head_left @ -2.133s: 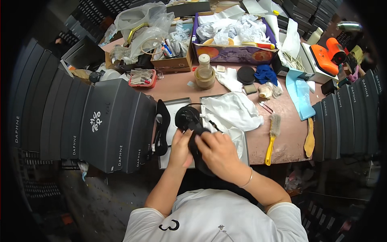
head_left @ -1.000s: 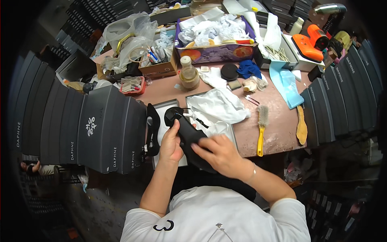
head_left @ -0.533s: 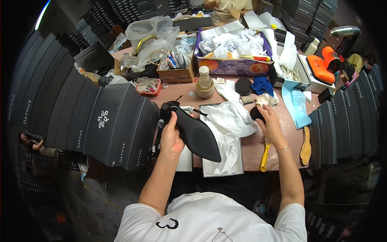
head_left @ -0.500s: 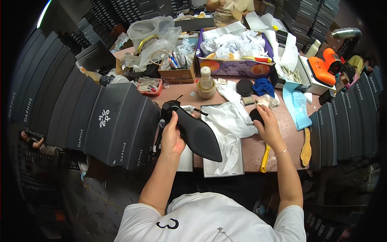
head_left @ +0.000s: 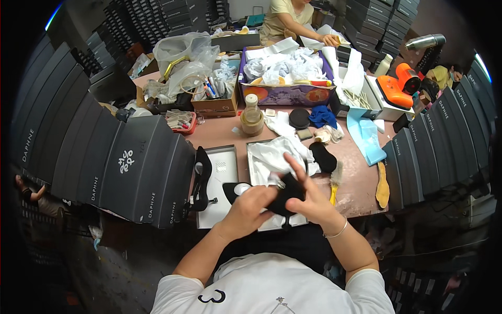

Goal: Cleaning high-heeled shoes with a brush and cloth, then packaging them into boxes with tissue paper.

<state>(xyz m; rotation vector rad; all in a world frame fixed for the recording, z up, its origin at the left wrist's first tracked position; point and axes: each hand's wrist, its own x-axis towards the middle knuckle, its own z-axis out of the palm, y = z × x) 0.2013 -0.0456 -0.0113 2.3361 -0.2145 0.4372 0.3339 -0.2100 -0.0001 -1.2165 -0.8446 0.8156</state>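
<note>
My left hand (head_left: pixel 246 210) is closed round the middle of a black pointed-toe shoe (head_left: pixel 230 189), toe to the left. At the shoe's back part my right hand (head_left: pixel 312 201) grips with thumb and fingers, its index finger stretched out. A small shiny piece shows between the hands; much of the shoe is hidden by my fingers. Under it lies an open shoe box (head_left: pixel 252 163) with white tissue paper (head_left: pixel 285 152). A second black shoe (head_left: pixel 201 180) stands on its side at the left edge of a white box tray (head_left: pixel 222 162).
Right of the tissue lie a black oval pad (head_left: pixel 323 157) and a yellow-handled brush (head_left: pixel 335 183). A glass bottle (head_left: pixel 252 118) stands behind. Stacked dark shoe boxes (head_left: pixel 138 167) wall the left, more (head_left: pixel 418 157) the right. Across the table a person (head_left: pixel 290 21) handles something.
The shoe has been turned from sole-up and brought toward the middle. My right hand has left the black pad and come onto the shoe. The view has shifted slightly.
</note>
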